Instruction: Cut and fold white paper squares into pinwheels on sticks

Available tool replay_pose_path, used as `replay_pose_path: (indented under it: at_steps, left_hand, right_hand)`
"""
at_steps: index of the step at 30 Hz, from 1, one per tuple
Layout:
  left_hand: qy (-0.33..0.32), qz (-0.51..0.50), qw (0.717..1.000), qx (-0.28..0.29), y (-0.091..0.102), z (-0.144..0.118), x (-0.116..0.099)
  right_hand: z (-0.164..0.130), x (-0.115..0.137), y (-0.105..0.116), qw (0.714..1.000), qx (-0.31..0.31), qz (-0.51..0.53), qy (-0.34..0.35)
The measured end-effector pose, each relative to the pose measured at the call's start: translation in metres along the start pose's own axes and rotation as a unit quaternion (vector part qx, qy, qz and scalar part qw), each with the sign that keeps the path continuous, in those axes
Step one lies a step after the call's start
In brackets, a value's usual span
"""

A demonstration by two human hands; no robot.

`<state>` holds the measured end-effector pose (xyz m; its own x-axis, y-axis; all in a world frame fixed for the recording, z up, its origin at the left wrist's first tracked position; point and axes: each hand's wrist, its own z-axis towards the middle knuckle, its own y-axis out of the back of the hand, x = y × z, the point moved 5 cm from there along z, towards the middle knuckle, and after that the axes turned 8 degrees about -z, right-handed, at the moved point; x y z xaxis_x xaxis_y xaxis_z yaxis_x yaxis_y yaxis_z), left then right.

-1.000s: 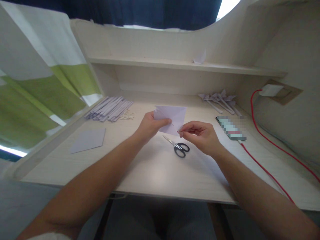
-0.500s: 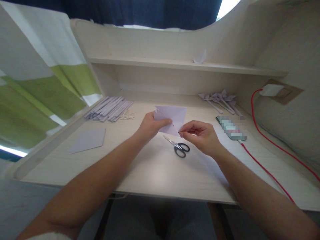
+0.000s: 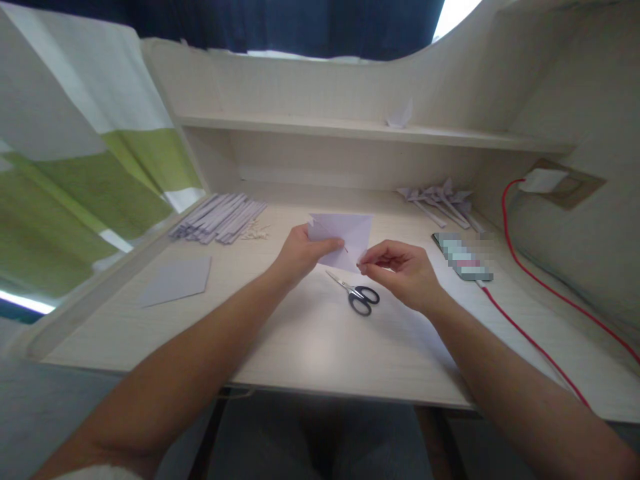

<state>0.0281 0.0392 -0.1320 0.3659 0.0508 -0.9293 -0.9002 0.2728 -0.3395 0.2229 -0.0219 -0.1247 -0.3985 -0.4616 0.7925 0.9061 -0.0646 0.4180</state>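
Paper (image 3: pixel 350 233) pinched between both hands above scissors (image 3: pixel 359 295).

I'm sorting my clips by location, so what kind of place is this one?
Probably a home study desk used for paper craft: a built-in shelf, a phone charging from a wall socket, and both hands folding a paper sheet.

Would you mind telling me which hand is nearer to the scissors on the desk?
Right. The right hand hovers just above and right of the scissors; the left hand is farther, up-left, holding the paper.
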Motion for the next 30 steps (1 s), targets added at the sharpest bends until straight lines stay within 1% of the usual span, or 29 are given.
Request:
replay_pose_path:
  at_steps: [14,20,25,30]
  left_hand:
    - [-0.005,0.001,1.000,-0.005,-0.0008,-0.0008,0.0006]
    - [-0.007,-0.012,1.000,-0.002,-0.0015,-0.0011,0.0008]
    - [-0.013,0.006,1.000,-0.015,0.0018,0.0006,0.0009]
    - [-0.011,0.007,1.000,-0.005,0.0015,0.0010,0.0007]
  right_hand:
    - [0.0010,0.0010,-0.0019,0.998,0.008,0.064,-0.003]
    - [0.0007,0.0006,-0.0018,0.997,0.011,0.076,-0.017]
    - [0.0009,-0.0017,-0.0033,0.996,0.013,0.085,-0.033]
    - [0.0031,-0.0034,-0.0049,0.994,0.007,0.096,-0.042]
